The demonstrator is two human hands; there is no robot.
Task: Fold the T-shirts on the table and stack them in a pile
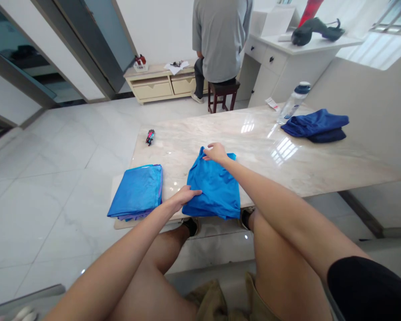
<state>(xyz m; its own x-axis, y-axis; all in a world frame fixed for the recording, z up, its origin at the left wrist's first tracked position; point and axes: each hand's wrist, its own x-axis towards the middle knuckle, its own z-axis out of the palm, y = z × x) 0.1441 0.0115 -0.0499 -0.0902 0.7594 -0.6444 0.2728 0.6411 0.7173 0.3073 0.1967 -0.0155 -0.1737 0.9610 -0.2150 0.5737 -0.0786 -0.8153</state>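
Observation:
A bright blue folded cloth (pixel 215 185) lies near the front edge of the marble-patterned table, its far left corner bunched up. My left hand (pixel 186 197) grips its left side, thumb on top and the other fingers mostly hidden. At the far edge, my right hand (pixel 215 153) has its fingers closed on the fabric by the bunched corner. Left of this cloth sits a neat stack of folded blue cloth (pixel 137 189), with purple layers showing underneath. Whether the bright blue cloth is a garment or something else I cannot tell.
On the table (pixel 187 129) are a small colourful toy-like object (pixel 150 137), a transparent water bottle (pixel 294 102) and a dark blue crumpled cloth (pixel 316 125). Beyond it, a person in a grey shirt (pixel 222 40) sits on a stool (pixel 223 93), between a low cabinet (pixel 153 91) and a white desk (pixel 287 60).

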